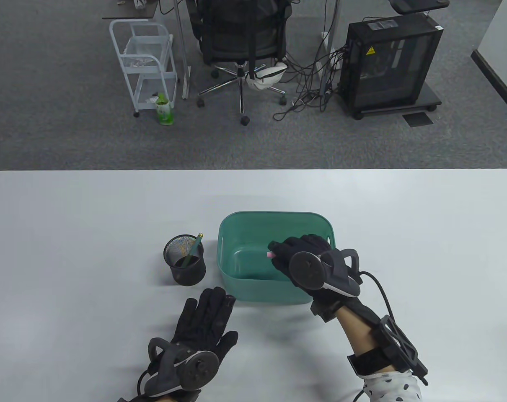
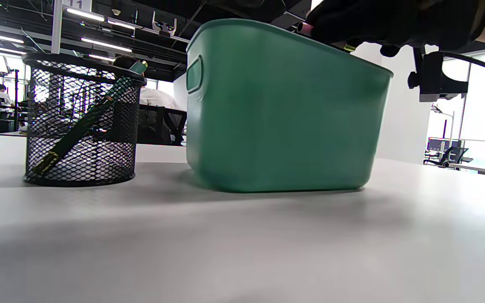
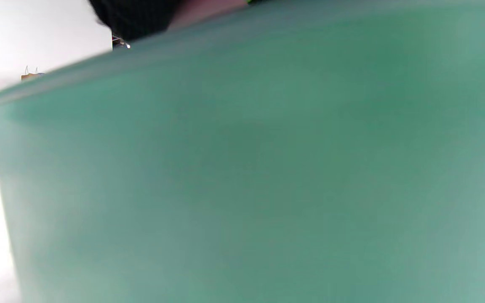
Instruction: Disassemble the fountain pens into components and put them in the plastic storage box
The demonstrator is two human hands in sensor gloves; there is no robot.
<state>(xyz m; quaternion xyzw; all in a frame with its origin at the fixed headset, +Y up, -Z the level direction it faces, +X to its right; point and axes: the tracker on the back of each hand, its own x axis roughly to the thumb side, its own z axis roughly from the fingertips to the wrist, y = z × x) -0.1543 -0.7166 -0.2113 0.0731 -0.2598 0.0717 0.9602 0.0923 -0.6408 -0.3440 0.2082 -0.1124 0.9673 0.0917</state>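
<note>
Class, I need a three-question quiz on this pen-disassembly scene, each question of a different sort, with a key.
1. True or false: the left hand lies flat on the table, holding nothing.
2. The green pen stands in: A) the storage box B) the mesh pen cup C) the left hand.
3. Fill in: the right hand holds a pink pen part over the ____.

Key: 1 true; 2 B; 3 storage box.

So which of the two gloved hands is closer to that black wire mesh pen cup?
The left. The left hand lies flat on the table just in front of the black wire mesh pen cup. The right hand is over the green plastic storage box, beyond the cup's right side.
</note>
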